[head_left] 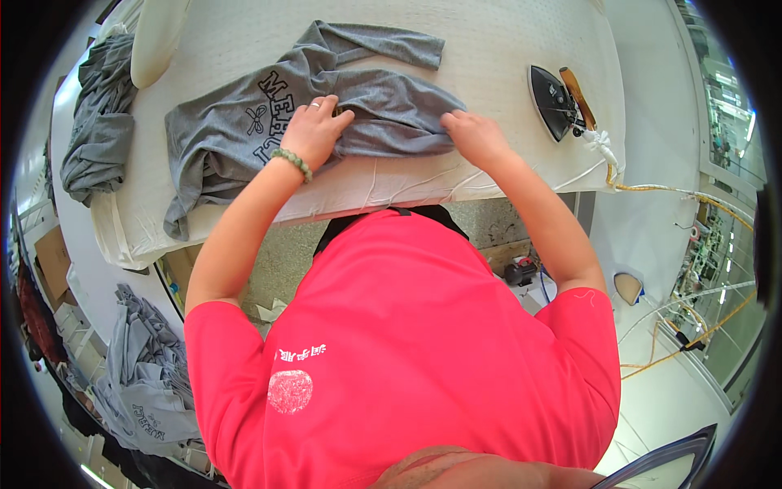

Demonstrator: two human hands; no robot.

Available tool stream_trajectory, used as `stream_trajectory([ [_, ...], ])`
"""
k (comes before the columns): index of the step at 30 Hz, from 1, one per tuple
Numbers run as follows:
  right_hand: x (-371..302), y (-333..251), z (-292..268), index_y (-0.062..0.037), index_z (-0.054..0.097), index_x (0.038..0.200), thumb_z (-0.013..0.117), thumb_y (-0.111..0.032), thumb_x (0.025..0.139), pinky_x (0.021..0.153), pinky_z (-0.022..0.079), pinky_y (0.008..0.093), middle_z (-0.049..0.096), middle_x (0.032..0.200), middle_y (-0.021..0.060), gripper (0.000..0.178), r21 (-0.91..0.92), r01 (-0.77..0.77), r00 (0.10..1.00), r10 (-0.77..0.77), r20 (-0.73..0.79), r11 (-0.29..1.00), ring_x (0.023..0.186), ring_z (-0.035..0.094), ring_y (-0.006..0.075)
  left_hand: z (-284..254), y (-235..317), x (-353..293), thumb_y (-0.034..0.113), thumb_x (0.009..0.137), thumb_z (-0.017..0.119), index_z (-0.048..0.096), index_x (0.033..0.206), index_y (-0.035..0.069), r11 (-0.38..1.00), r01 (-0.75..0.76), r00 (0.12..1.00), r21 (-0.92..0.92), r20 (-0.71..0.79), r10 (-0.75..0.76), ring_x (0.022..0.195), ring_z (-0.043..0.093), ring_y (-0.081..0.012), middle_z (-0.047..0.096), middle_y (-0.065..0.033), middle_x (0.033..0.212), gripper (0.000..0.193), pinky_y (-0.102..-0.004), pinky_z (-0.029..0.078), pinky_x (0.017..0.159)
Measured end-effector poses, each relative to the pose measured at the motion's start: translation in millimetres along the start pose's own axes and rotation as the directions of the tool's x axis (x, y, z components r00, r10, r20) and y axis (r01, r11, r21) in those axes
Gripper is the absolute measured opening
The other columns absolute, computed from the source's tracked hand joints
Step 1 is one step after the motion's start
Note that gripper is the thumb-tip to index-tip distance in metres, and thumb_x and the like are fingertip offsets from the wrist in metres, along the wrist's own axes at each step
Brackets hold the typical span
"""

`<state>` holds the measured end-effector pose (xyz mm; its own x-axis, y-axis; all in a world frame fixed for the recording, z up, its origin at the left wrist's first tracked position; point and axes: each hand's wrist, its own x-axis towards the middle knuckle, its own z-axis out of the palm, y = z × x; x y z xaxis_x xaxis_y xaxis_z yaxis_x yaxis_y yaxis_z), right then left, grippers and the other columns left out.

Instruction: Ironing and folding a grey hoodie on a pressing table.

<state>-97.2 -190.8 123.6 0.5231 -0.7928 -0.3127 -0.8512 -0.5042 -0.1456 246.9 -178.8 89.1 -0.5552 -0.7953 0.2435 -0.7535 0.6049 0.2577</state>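
A grey long-sleeved sweatshirt (236,110) with dark printed lettering lies spread on a white padded pressing table (505,49). Around its neck or upper body, my left hand (314,130) presses and pinches the cloth, a green bead bracelet at the wrist. To the right, my right hand (476,137) grips the far right end of the sweatshirt's grey fabric between thumb and fingers. The other sleeve stretches across the table beyond my hands. Some of the cloth under my left palm is hidden.
A steam iron (555,102) with a wooden handle rests at the table's right, its cord (676,192) trailing off rightward. Crumpled grey garments (102,122) hang over the left edge beside a pale board (159,37). More grey garments (147,383) are piled at lower left.
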Motion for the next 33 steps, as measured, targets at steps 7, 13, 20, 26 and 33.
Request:
stream_trajectory([
  [7,-9,18,27,-0.0066,0.055,0.113,0.083,-0.035,0.083,0.085,0.055,0.0503,0.067,0.112,0.0164,0.05,0.184,-0.045,0.999,0.048,-0.013,0.982,0.106,0.067,0.0393,-5,-10,20,0.017,0.085,0.069,0.07,0.09,0.009,0.993,0.114,0.925,0.04,0.359,-0.121,0.095,0.068,-0.0374,0.065,-0.0179,0.098,0.01,-0.0498,0.057,0.079],
  [13,9,56,4,-0.0033,0.066,0.104,0.064,-0.018,0.093,0.078,0.054,0.0501,0.07,0.095,0.0238,0.018,0.324,0.009,0.999,0.008,-0.051,0.946,0.086,0.069,0.0411,-61,24,20,0.016,0.091,0.06,0.071,0.093,0.01,0.987,0.139,0.928,0.079,0.337,-0.158,0.092,0.071,-0.035,0.067,-0.0145,0.1,0.012,-0.0465,0.059,0.079],
  [20,-30,58,-137,-0.0021,0.062,0.104,0.054,0.004,0.089,0.076,0.053,0.0367,0.069,0.092,0.0164,0.018,0.503,0.271,0.896,-0.023,-0.444,0.821,0.08,0.067,0.0285,-139,67,11,0.012,0.087,0.062,0.064,0.089,0.011,0.98,0.137,0.961,0.145,0.222,-0.167,0.086,0.067,-0.0272,0.06,-0.0084,0.091,0.003,-0.0399,0.057,0.077],
  [26,-86,35,-242,0.0008,0.06,0.099,0.051,0.015,0.083,0.08,0.053,0.0406,0.066,0.101,0.02,0.023,0.129,0.564,0.782,-0.477,-0.402,0.816,0.088,0.066,0.0399,-193,59,3,0.016,0.089,0.068,0.067,0.091,0.012,0.977,0.161,0.987,0.14,-0.049,-0.156,0.086,0.068,-0.0284,0.063,-0.0076,0.091,0.005,-0.0413,0.057,0.072],
  [33,-73,52,-285,0.0024,0.063,0.095,0.056,0.01,0.081,0.076,0.052,0.041,0.064,0.094,0.0185,0.017,0.123,0.397,0.881,-0.339,-0.331,0.91,0.085,0.065,0.0377,-218,88,10,0.022,0.089,0.075,0.066,0.093,0.013,0.981,0.122,0.946,-0.154,-0.282,-0.162,0.075,0.066,-0.0291,0.061,-0.0062,0.085,0.014,-0.0394,0.054,0.064],
])
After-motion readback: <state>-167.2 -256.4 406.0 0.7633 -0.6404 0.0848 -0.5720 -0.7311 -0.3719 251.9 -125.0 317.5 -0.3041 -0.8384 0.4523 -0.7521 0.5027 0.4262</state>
